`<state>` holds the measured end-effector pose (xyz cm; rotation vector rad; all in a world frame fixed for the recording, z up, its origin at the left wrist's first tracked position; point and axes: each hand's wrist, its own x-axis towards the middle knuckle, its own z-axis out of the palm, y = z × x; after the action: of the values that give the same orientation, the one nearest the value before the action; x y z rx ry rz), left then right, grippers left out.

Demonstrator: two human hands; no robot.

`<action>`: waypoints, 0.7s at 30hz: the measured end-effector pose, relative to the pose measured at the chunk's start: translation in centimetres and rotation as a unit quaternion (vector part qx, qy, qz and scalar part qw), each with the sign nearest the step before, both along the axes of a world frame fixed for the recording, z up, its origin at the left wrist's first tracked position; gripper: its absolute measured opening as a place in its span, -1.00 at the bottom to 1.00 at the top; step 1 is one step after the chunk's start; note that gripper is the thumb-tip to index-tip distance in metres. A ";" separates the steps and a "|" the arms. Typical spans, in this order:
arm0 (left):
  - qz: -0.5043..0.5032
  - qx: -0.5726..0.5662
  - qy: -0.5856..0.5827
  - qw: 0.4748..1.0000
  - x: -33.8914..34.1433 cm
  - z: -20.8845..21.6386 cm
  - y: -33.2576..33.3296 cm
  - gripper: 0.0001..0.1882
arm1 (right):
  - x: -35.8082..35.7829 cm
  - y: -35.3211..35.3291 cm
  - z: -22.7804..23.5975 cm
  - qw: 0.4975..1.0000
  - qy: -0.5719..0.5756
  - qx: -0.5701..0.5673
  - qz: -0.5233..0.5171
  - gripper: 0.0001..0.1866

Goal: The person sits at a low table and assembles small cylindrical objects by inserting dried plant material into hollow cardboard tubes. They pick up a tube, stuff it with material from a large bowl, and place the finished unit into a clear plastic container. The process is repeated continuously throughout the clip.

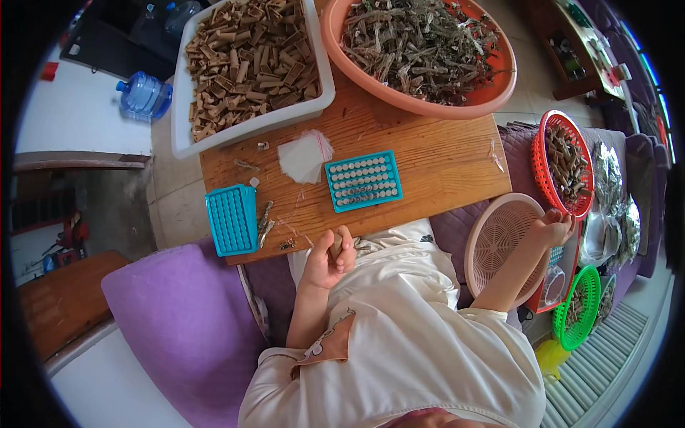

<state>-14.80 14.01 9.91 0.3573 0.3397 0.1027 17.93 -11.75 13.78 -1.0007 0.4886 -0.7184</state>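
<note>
My left hand (330, 258) is raised over my lap, just off the table's near edge. Its fingers are curled round a small brown piece that is mostly hidden. Out to the right, my right hand (553, 230) is closed in a pinch beside the rim of a red basket (539, 167) of brown rolled pieces. Whatever those fingers hold is hidden. A pale pink colander (492, 239) lies under my right forearm. On the wooden table (442, 167), a teal tray (365, 205) carries rows of round whitish pieces. Stacked teal trays (232, 221) sit at the left edge.
A white bin (322, 68) full of brown half-tube pieces and an orange basin (428, 108) of dried plant stalks take up the table's far side. White sheets (303, 158) lie between them and me. A green basket (591, 285) stands at right; a purple cushion (168, 307) rests at left.
</note>
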 end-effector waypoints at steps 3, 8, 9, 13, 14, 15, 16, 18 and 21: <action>-0.010 0.001 0.031 0.999 -0.4 -0.2 -0.3 -0.63 | 0.1 -0.6 0.2 1.000 0.010 0.015 -0.010 -0.86; -0.085 0.080 0.152 0.981 0.0 1.9 -1.4 -0.80 | 1.3 -3.1 0.8 1.000 -0.008 0.018 -0.019 -0.85; -0.151 0.085 0.122 0.977 -0.7 1.3 -1.3 -0.80 | 1.2 -3.4 1.5 0.999 -0.005 0.008 -0.037 -0.85; -0.215 0.163 -0.014 0.963 -6.6 -1.2 0.2 -0.74 | 2.6 -1.7 5.3 0.996 -0.029 0.021 -0.078 -0.85; -0.124 0.125 -0.042 0.983 -9.9 -3.4 -0.9 -0.71 | 3.1 -1.0 6.0 0.996 -0.035 0.028 -0.082 -0.86; -0.116 0.097 -0.020 0.988 -12.6 -5.8 -1.1 -0.71 | 4.1 -1.2 5.6 0.997 -0.050 0.003 -0.061 -0.85; -0.137 0.085 0.012 0.987 -12.4 -5.6 -0.4 -0.71 | 4.6 -0.3 6.5 0.996 -0.055 0.001 -0.064 -0.85; -0.117 0.050 0.097 0.987 -12.0 -4.1 0.6 -0.71 | 5.9 2.6 8.3 0.997 -0.051 0.006 -0.062 -0.85; -0.068 0.033 0.203 0.976 -11.2 -2.8 2.5 -0.71 | 9.0 5.7 8.4 0.994 -0.109 0.001 -0.004 -0.80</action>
<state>-25.97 16.50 7.09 0.4668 0.7154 -0.0956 26.92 -6.10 22.13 -0.9068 0.3042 -0.8238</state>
